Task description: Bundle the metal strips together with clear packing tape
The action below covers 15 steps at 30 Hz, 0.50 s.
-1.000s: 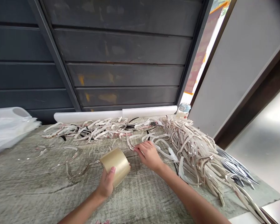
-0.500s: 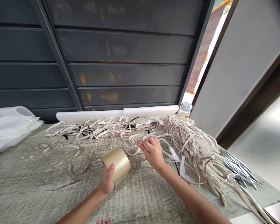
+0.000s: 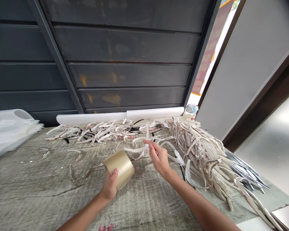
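My left hand [image 3: 110, 184] is wrapped around a wide, glossy beige roll of tape [image 3: 121, 168], which is tilted above the table; its far fingers are hidden behind the roll. To the right of the roll, my right hand [image 3: 160, 158] is closed, pinching a thin white curved strip [image 3: 137, 149] between thumb and forefinger. One arm of the strip points left and another points up, away from me. Other loose curved strips [image 3: 80, 175] lie on the table left of the roll.
A tangled heap of white and silvery strips [image 3: 195, 144] covers the right side of the wood-grain table [image 3: 50, 205]. More strips [image 3: 108, 131] lie along the back, before a white roll [image 3: 93, 118]. Clear plastic [image 3: 12, 133] sits far left; a lidded jar [image 3: 191, 111] stands back right.
My right hand has turned the strip, so its white face now shows and its two arms spread apart. My left hand and the tape roll have hardly moved.
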{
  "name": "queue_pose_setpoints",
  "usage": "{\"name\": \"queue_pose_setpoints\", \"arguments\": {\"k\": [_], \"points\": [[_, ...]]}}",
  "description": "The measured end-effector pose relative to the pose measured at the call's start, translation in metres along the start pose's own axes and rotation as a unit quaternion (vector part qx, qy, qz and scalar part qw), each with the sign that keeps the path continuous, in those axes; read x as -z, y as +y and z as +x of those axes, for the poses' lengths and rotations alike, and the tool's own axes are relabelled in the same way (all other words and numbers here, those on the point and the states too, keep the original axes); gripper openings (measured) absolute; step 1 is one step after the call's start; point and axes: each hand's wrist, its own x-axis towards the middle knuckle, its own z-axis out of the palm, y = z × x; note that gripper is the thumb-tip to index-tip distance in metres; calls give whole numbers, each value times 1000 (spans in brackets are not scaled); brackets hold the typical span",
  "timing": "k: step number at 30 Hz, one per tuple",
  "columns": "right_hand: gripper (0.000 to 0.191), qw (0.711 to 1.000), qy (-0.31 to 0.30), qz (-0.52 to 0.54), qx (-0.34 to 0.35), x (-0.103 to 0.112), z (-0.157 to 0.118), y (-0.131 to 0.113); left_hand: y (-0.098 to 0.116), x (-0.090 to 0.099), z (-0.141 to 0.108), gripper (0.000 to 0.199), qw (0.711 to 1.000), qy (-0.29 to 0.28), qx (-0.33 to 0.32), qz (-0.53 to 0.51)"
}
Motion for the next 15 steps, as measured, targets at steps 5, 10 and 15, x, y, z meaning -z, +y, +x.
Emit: {"name": "queue_pose_setpoints", "arguments": {"k": [5,10,15], "points": [[25,998,67,17,2,-3,3,10,3,-1,-1,62,999,-46,23,-11],[42,997,5,-1,81,-5,-2,18,2,-1,-2,65,999,-45,24,-2],[44,975,-144,-42,166,-13,-10,6,4,-4,-4,74,999,23,13,41]]}}
